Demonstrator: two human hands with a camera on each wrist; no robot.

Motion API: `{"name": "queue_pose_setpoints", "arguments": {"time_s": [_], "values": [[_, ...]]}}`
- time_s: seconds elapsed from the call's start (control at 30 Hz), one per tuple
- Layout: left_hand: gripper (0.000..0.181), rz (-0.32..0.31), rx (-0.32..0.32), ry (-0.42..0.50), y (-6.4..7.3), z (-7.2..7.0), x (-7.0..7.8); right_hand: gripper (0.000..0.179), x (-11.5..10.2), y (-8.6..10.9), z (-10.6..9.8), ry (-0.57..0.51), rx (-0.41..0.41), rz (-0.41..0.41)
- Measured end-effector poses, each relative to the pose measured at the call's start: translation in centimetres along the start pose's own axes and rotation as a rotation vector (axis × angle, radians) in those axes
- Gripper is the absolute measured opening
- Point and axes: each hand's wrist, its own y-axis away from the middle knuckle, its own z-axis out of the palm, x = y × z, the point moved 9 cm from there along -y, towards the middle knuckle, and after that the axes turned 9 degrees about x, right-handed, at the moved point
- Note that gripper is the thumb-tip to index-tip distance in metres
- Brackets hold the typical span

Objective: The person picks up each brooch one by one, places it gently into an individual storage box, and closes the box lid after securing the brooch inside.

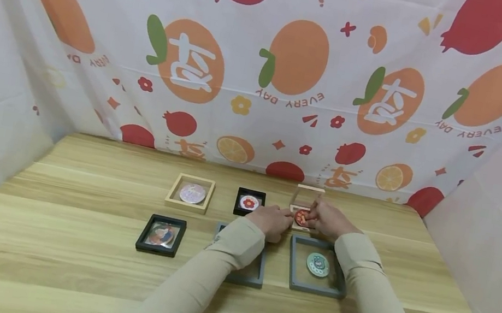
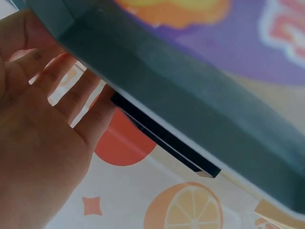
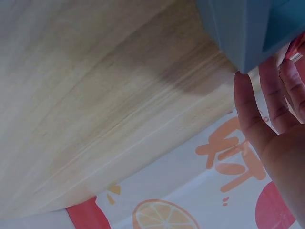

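At the back right, a small light-wood frame [image 1: 310,188] stands open like a hinged case, its lid upright. Over its base, my right hand [image 1: 331,220] pinches a red round badge [image 1: 301,218] with orange markings. My left hand [image 1: 272,221] reaches in from the left, its fingertips at the frame's left edge. In the left wrist view the left hand's fingers [image 2: 71,98] extend past the near grey frame [image 2: 143,71]. The right wrist view shows the right hand [image 3: 286,148] beside a blue-grey frame corner [image 3: 228,33]; the red badge is mostly hidden there.
A grey frame [image 1: 262,269] lies under my left forearm, another with a green badge [image 1: 318,265] by the right one. Further left are a wooden frame [image 1: 167,200], a black frame with a flower badge [image 1: 249,203] and a nearer black frame [image 1: 141,240]. A printed cloth [image 1: 285,129] hangs behind.
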Motion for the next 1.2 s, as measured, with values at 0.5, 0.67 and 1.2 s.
{"name": "queue_pose_setpoints", "arguments": {"time_s": [0.5,0.67,1.2], "values": [[0.024,0.007,0.131,0.063,-0.5,-1.8,-0.7,0.023,3.6,1.5,-1.7,-0.278,0.081,0.237],[0.026,-0.032,0.308,0.149,-1.3,-4.0,-2.3,0.023,4.9,1.9,-4.0,-0.216,0.168,0.227],[0.03,-0.118,0.351,0.312,-2.1,-4.9,-3.7,0.048,4.4,0.9,-4.9,-0.173,0.176,0.2]]}}
